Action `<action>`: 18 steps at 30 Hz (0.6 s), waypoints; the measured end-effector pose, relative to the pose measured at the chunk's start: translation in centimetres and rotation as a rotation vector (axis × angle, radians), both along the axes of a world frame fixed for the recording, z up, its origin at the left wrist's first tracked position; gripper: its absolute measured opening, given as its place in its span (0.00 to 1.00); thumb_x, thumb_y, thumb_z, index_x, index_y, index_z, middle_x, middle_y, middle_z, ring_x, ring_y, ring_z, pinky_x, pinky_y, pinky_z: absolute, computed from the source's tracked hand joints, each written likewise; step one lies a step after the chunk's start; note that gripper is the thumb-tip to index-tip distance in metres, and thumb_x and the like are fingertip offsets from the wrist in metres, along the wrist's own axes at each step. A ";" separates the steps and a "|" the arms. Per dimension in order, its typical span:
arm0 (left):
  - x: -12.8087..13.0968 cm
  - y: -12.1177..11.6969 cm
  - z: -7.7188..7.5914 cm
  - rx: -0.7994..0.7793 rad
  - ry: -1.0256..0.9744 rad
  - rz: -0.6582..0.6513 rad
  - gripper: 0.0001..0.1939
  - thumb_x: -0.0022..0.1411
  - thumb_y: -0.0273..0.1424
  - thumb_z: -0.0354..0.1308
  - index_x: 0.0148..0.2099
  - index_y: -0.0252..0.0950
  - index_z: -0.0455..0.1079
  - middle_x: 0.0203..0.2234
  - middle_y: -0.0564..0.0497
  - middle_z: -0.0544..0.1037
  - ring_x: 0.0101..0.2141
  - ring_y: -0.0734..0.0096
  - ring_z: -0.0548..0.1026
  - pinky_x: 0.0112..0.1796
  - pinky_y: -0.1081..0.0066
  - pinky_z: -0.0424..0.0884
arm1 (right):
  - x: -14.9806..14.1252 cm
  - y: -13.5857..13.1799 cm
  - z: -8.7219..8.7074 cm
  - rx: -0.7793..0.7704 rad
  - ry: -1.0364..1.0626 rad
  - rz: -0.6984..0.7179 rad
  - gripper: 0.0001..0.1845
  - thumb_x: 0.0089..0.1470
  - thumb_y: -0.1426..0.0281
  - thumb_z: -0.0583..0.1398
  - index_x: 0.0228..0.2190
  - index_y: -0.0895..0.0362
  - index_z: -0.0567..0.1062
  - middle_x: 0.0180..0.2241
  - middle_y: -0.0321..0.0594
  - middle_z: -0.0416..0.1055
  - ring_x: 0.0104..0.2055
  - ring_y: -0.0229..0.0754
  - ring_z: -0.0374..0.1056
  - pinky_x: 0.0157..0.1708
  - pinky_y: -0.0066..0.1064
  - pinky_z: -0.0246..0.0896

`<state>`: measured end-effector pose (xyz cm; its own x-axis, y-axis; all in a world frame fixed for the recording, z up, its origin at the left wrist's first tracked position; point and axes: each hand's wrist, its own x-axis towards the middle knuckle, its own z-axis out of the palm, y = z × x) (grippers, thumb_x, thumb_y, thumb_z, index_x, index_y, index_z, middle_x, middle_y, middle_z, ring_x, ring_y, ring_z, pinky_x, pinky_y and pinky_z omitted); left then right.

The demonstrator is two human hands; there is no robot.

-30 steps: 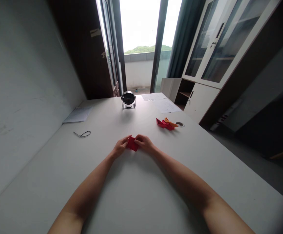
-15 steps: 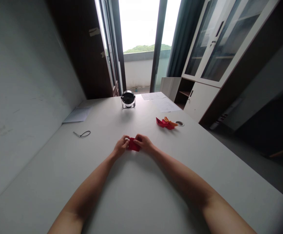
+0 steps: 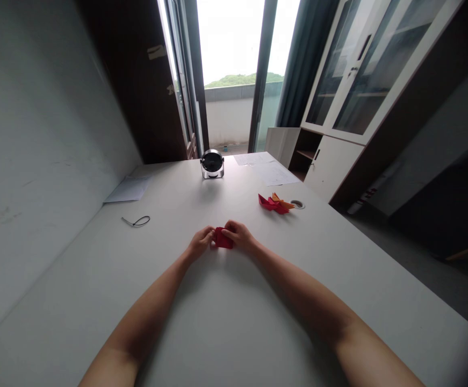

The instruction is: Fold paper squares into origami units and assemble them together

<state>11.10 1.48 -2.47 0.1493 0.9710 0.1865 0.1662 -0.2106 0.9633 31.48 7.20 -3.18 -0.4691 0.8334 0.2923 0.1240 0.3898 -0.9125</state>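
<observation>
A small folded piece of red paper (image 3: 224, 239) is held up between both hands, just above the white table. My left hand (image 3: 202, 241) pinches its left edge, with thumb and fingers closed together. On the other side, my right hand (image 3: 238, 234) grips the paper's right part, its thumb lying over the near face. The fingers behind the paper are hidden. To the right and farther back lie folded red and orange paper pieces (image 3: 276, 204), pointed like small origami boats.
Beside the folded pieces lies a roll of tape (image 3: 297, 204). A round black and silver device (image 3: 212, 164) stands near the table's far edge. A black cable tie (image 3: 137, 221) and paper sheets (image 3: 128, 190) are at left; more sheets (image 3: 274, 174) lie back right.
The red paper has turned slightly and shifted a little to the right, now sitting more level. My left fingers have closed nearer together on its edge.
</observation>
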 end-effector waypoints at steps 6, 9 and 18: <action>0.0 -0.3 0.7 0.015 0.014 -0.047 0.20 0.64 0.49 0.57 0.38 0.36 0.75 0.30 0.49 0.78 0.33 0.66 0.74 0.38 0.69 0.69 | -0.2 -0.3 0.4 -0.027 0.048 0.003 0.24 0.55 0.47 0.62 0.29 0.56 0.70 0.25 0.36 0.67 0.27 0.38 0.60 0.27 0.29 0.59; -0.1 -0.4 0.8 0.019 0.033 -0.058 0.19 0.64 0.48 0.58 0.37 0.36 0.75 0.30 0.49 0.78 0.33 0.66 0.74 0.38 0.70 0.68 | -0.3 -0.5 0.6 -0.022 0.058 0.024 0.22 0.56 0.49 0.61 0.30 0.56 0.70 0.27 0.36 0.68 0.28 0.38 0.61 0.28 0.29 0.59; -0.1 -0.3 0.7 -0.002 0.035 -0.078 0.21 0.64 0.49 0.57 0.35 0.35 0.74 0.29 0.49 0.78 0.32 0.66 0.74 0.37 0.70 0.68 | -0.4 -1.0 0.9 0.022 0.021 0.003 0.15 0.56 0.56 0.62 0.35 0.55 0.71 0.28 0.34 0.68 0.30 0.38 0.62 0.31 0.29 0.60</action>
<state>10.99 1.21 -1.76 0.2312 0.9566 0.1775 0.1833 -0.2220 0.9577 31.06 6.22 -2.27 -0.4648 0.8254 0.3204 0.1038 0.4102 -0.9061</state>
